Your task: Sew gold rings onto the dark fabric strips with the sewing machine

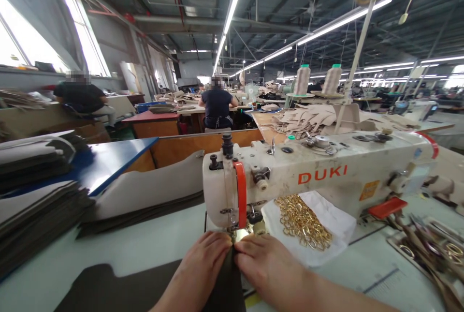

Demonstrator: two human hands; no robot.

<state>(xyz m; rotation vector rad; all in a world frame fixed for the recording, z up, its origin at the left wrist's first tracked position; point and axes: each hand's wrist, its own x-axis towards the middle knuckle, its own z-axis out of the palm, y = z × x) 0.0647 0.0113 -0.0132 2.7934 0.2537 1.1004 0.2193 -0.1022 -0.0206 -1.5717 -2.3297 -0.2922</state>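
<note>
Both hands are together just in front of the needle area of a white sewing machine (279, 171) marked DUKI. My left hand (208, 256) is closed, its fingertips pinching the edge of a dark fabric piece (145, 285) near the presser foot. Close beside it, my right hand (263, 259) is also closed at the fabric's edge, fingers bent. Whatever small part may sit between the fingertips is hidden. The fabric spreads flat to the left and runs under my left forearm. Gold metal rings (302, 220) lie heaped on a white cloth (340, 225) behind my right hand.
Stacked grey-and-dark pieces (145, 191) lie at left, with another pile (36, 225) nearer the edge. At right, a tray (398, 242) holds scissors, rings and strips. Thread cones (302, 80) stand behind the machine. Two seated people (216, 104) are farther back.
</note>
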